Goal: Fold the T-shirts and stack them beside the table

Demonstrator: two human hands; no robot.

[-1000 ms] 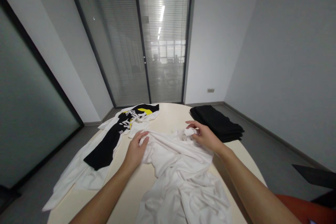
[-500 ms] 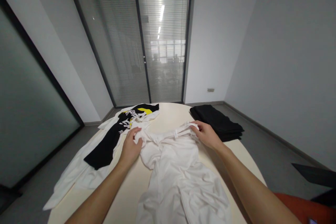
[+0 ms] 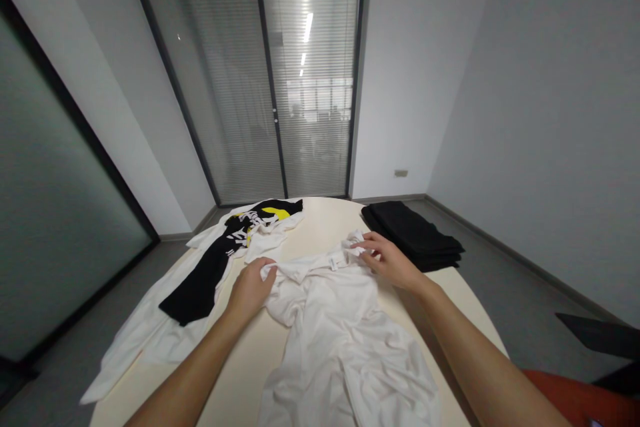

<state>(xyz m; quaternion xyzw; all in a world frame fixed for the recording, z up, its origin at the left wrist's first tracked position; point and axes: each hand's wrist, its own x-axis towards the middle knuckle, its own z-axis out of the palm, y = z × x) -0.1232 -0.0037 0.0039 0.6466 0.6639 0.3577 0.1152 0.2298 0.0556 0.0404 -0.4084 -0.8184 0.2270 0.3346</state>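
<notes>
A crumpled white garment (image 3: 340,333) lies lengthwise on the table in front of me, its banded edge at the far end. My left hand (image 3: 254,283) pinches the left end of that edge between thumb and fingers. At the right end, my right hand (image 3: 383,257) has its fingertips on a bunched bit of the same edge. A small pale tag shows on the band between the two hands. The garment's near part is wrinkled and runs out of the bottom of the view.
A white garment with a black panel and yellow print (image 3: 200,287) is spread along the left side of the pale table (image 3: 320,213). Folded black clothes (image 3: 413,233) are stacked at the right edge. Something red (image 3: 575,397) is at the lower right. Behind stands a glass partition with blinds (image 3: 310,147).
My left hand has moved slightly right and nearer to me, drawing the edge clear of the printed garment. My right fingers have shifted their hold, and the right end is more bunched.
</notes>
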